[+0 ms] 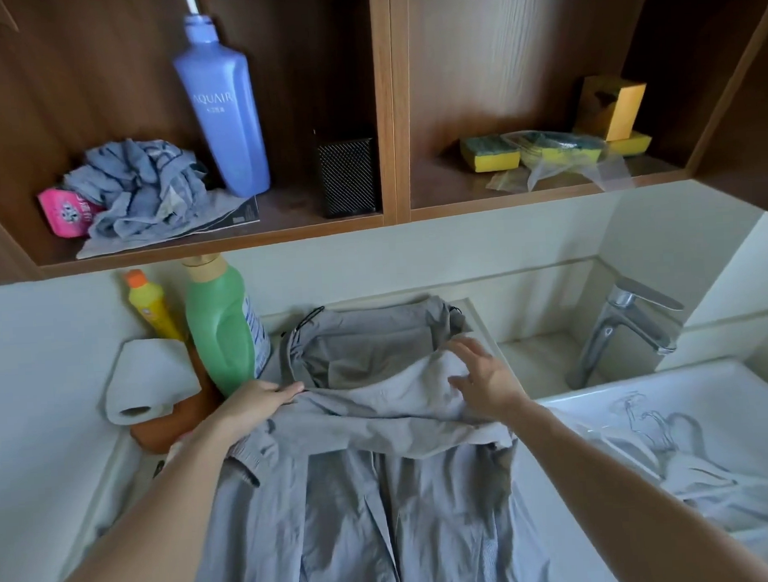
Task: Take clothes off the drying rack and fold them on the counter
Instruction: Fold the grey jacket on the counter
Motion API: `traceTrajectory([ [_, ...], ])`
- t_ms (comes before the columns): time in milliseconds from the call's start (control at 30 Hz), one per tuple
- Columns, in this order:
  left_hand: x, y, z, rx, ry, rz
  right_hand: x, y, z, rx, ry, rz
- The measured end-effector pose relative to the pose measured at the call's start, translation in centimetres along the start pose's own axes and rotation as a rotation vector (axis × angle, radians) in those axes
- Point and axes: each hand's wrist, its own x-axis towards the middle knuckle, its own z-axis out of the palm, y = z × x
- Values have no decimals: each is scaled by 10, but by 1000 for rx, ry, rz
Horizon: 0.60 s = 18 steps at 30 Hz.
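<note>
Mid-fold, the grey jacket (pixel 384 504) lies on the table (pixel 558 517) left of the sink (pixel 711 376), with the left hand (pixel 257 402) and right hand (pixel 484 376) open, pressing its turned-over top, which probably needs smoothing next.

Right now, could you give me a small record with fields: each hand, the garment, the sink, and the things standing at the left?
left hand: rests on the left end of the fold
right hand: fingers spread, touches the folded part
grey garment: spread on the counter, one part folded across it
sink: holds hangers and a pale cloth
at the left: green bottle, yellow bottle, paper roll
</note>
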Motion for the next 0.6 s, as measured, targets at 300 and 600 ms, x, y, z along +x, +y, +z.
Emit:
traceTrajectory([
  [300, 18, 6, -32, -52, -121, 183, 61, -7, -1, -181, -65, 45],
  [600, 65, -26, -25, 156, 89, -35, 87, -3, -15, 34, 231, 197],
])
